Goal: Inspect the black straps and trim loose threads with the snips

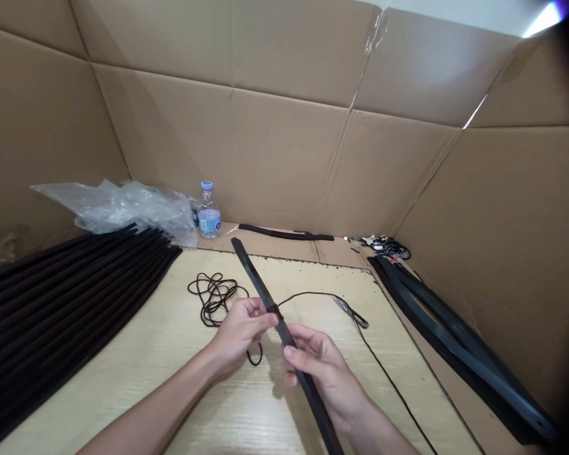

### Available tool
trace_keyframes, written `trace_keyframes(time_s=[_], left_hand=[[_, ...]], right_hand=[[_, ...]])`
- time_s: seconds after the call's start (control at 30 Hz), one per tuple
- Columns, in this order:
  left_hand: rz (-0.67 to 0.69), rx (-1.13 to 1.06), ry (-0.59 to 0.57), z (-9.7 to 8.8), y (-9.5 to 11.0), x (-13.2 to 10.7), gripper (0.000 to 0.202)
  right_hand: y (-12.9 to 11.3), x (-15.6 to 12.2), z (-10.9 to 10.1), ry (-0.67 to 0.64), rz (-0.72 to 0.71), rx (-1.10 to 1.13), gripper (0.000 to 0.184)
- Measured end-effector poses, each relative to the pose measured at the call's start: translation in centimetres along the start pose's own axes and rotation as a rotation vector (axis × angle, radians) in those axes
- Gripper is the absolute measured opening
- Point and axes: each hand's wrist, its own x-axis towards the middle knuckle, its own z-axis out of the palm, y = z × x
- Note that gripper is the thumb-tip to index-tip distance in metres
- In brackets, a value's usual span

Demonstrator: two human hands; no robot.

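The left hand (243, 332) is curled closed around a long black rubber strip (260, 281), its thumb lying over the strip at a dark band where a thin black cord (308, 294) meets it. The right hand (320, 373) grips the same strip lower down, fingers bent around it and only partly closed, so the two hands sit close together above the middle of the table (137, 373). The strip slants across the table, its upper end reaching towards the far edge and its lower end dropping past the near side of the view.

The cord runs from the strip towards the right side of the table and on down past the right hand, while a loose black coil (213, 300) of cord lies just left of the left hand. Small metal-tipped snips or pliers (351, 313) rest on the table just beyond the right hand; I can't tell which.

A long stack of black strips (76, 316) lines the table's left edge, well apart from the hands. More black strips (455, 341) lie on cardboard past its right edge. Past the far edge stand a water bottle (209, 212) and a crumpled plastic bag (123, 208), with a cardboard wall (218, 139) behind.
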Motion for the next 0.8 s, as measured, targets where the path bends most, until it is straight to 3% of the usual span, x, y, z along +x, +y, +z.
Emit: trace_keyframes(time_s=[0.2,0.33,0.6,0.7,0.8], left_hand=[[-0.022,-0.062,-0.038,0.4,0.5,-0.6,0.039],[0.008,-0.068,0.043,0.6,0.9,-0.6,0.046],[-0.092,-0.082,-0.108,0.4,1.3,-0.8,0.043],[-0.12,-0.046,-0.127,0.4,1.3,-1.0,0.04],[-0.078,-0.03,-0.108,0.4,1.2,-0.8,0.043]], right_hand=[[-0.2,-0.7,0.3,-0.175,0.022,0.046,0.036],[-0.2,-0.4,0.1,-0.111,-0.033,0.185,0.024],[-0.3,-0.9,0.1,-0.054,0.104,0.053,0.048],[-0.2,-1.1,0.0,-0.108,0.136,0.0,0.046],[-0.5,-0.8,0.0,-0.194,0.072,-0.051,0.044]])
